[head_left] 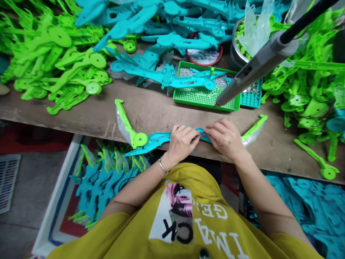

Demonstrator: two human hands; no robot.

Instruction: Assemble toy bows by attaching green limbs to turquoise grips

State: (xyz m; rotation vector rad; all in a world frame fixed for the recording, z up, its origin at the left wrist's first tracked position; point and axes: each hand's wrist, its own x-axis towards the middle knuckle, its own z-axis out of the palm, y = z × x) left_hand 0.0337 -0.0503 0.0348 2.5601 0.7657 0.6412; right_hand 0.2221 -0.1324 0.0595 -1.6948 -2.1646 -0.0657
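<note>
Fingers [194, 134] of the left hand [182, 139] and the right hand [225, 138] nearly meet over the middle of a long blue frame [159, 139], both pinched on a thin wire [202, 133] there. From where I stand watching, the frame lies along the near edge of the wooden table [151, 108], right in front of the yellow shirt [205, 180]. From its ends one green arm [126, 122] slants up toward ten o'clock and another green arm [254, 128] toward two, each edged with clear plastic.

At twelve o'clock from the hands sits a green basket [199, 103] of small metal bits, a blue part [172, 80] lying across it. A grey screwdriver [250, 64] hangs at one o'clock, tip over the basket. Green parts [48, 54] heap up at ten o'clock; a white bin [55, 194] holding more frames stands at eight.
</note>
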